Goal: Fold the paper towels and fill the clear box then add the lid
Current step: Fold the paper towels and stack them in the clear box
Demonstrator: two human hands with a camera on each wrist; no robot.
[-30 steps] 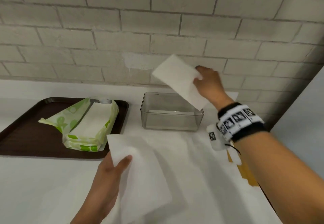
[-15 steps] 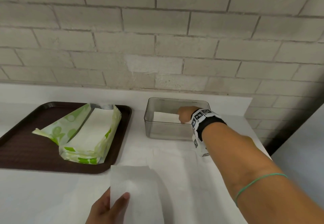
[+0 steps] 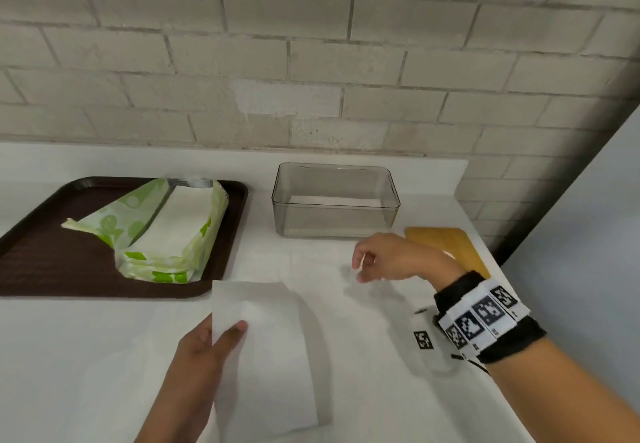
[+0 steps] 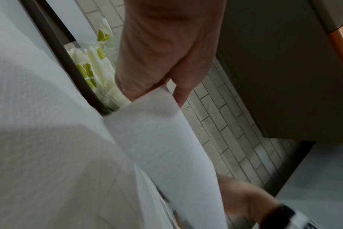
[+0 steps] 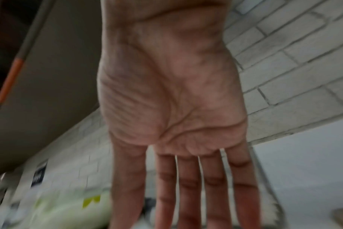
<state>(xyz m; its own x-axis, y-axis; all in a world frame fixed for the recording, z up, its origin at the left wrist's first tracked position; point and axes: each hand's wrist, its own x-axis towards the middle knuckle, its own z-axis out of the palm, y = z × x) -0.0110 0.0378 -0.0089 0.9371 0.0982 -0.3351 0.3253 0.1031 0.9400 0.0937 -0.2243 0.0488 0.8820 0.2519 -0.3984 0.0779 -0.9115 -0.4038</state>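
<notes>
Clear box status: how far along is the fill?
Done: one folded white towel lies flat in the clear plastic box.
In hand: the left hand pinches a second folded white paper towel; the right hand is empty.
Left: more towels from the green-patterned pack, then the wooden lid.

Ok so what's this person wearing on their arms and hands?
Both hands are bare, with no gloves or sleeves. The right hand has a black wristband at the wrist, wrapped with white square tags printed with black-and-white coded markers. A thin dark cord hangs below it. The left hand shows nothing worn in the head view.
</notes>
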